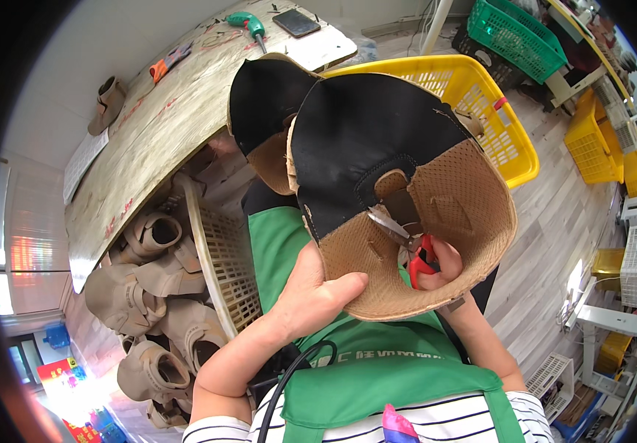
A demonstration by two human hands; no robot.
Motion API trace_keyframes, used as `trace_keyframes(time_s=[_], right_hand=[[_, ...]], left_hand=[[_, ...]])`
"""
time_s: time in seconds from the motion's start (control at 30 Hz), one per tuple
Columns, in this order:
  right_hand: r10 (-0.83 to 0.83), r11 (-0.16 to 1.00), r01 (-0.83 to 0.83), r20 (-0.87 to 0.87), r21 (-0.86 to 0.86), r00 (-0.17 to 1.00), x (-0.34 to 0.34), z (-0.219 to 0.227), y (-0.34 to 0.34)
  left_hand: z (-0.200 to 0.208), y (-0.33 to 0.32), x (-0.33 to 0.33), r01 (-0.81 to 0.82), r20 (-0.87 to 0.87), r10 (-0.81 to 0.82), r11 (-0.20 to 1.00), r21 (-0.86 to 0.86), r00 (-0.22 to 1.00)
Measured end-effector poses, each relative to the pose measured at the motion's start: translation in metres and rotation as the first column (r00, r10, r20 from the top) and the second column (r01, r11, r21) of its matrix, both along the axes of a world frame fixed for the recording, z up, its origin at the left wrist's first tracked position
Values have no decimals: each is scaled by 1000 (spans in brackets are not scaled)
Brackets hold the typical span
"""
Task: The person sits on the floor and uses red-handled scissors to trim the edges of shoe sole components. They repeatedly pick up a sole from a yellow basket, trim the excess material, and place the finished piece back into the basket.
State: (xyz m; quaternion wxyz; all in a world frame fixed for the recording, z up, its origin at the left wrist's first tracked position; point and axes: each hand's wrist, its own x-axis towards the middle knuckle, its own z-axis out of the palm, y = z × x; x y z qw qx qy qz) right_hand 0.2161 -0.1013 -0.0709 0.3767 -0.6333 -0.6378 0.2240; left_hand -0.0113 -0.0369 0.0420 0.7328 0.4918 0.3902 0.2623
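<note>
In front of me is a wide shoe upper, inside out by its look, black over the top and tan mesh lower down. My left hand pinches its lower left edge, thumb on the mesh. My right hand holds a pair of scissors by the red handles, within the curve of the upper. The metal blades point up and left, their tips near the black part's stitched opening. A second black and tan upper lies behind at the left; what supports it is hidden.
At left stands a worktable with a green tool, a phone and a glove. Below it, beige shoe uppers are piled beside a cream basket. A yellow basket sits behind the upper; racks line the right.
</note>
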Motion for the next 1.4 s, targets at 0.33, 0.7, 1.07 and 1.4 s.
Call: trace_keyframes(time_s=[0.33, 0.7, 1.07, 1.4], right_hand=[[42, 976, -71, 141, 206, 989, 11, 18, -11], [116, 954, -165, 199, 252, 973, 3, 14, -9], [63, 976, -100, 191, 192, 980, 17, 11, -4], [-133, 989, 145, -554, -23, 822, 21, 47, 28]], left_hand=[[13, 5, -4, -125, -40, 125, 992, -8, 991], [14, 0, -3, -171, 1, 171, 985, -1, 985], [6, 5, -16, -222, -21, 226, 968, 116, 974], [-29, 81, -80, -484, 53, 714, 415, 771, 698]])
